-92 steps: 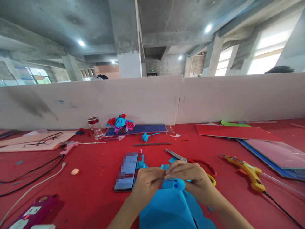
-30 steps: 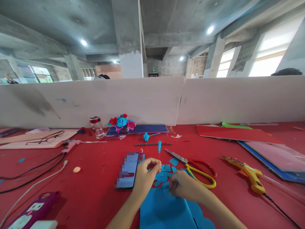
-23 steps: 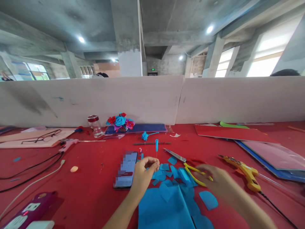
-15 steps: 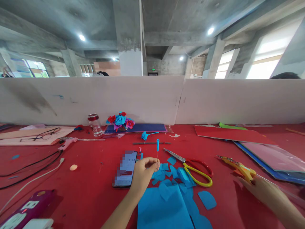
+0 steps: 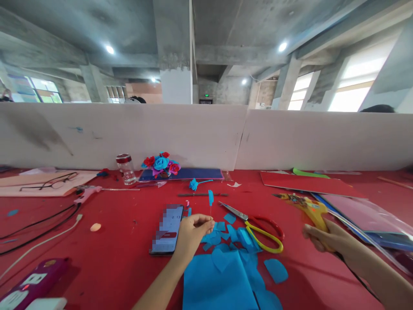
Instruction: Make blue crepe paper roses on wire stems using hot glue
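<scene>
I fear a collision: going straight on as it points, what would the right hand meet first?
Probably the red and yellow scissors, lying ahead of the right hand that grips the glue gun; its height is unclear.

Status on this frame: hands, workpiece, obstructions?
Left hand pinches bud stem, upright. Right hand grips glue gun, nozzle pointing left. Scissors lie between them, untouched.
</scene>
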`<move>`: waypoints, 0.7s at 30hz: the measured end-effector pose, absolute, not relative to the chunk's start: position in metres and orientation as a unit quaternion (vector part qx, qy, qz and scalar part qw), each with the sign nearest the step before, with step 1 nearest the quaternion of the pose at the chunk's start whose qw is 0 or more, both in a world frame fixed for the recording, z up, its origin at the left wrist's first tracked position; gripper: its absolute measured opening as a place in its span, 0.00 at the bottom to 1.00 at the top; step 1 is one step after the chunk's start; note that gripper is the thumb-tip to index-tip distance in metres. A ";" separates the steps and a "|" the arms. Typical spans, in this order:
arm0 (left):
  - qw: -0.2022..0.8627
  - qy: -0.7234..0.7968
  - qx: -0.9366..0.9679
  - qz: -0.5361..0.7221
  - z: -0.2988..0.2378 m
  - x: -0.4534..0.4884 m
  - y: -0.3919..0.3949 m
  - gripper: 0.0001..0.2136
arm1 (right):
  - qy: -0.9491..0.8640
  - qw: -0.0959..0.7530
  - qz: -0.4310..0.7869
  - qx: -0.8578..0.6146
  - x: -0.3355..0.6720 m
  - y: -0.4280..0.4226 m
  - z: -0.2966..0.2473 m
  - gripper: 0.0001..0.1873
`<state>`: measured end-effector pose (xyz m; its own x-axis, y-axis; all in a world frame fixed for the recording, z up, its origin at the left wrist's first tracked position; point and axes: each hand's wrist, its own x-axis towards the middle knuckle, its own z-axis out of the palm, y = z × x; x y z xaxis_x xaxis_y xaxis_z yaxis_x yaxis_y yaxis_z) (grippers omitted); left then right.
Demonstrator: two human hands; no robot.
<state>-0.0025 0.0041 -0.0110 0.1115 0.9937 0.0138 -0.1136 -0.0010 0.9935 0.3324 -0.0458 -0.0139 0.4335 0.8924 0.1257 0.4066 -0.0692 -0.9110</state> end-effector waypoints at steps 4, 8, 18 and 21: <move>0.568 0.432 0.490 0.500 -0.009 0.000 0.000 0.06 | -0.477 0.533 0.344 -0.608 0.283 -0.042 0.023 0.21; 0.588 0.424 0.478 0.496 -0.006 0.002 -0.002 0.06 | -0.519 0.504 0.408 -0.558 0.233 -0.038 0.038 0.21; 0.605 0.418 0.473 0.486 -0.006 0.005 -0.004 0.06 | -0.475 0.571 0.348 -0.572 0.187 -0.020 -0.001 0.14; 0.607 0.416 0.473 0.485 -0.006 0.006 -0.006 0.06 | -0.485 0.563 0.343 -0.575 0.188 -0.019 -0.009 0.12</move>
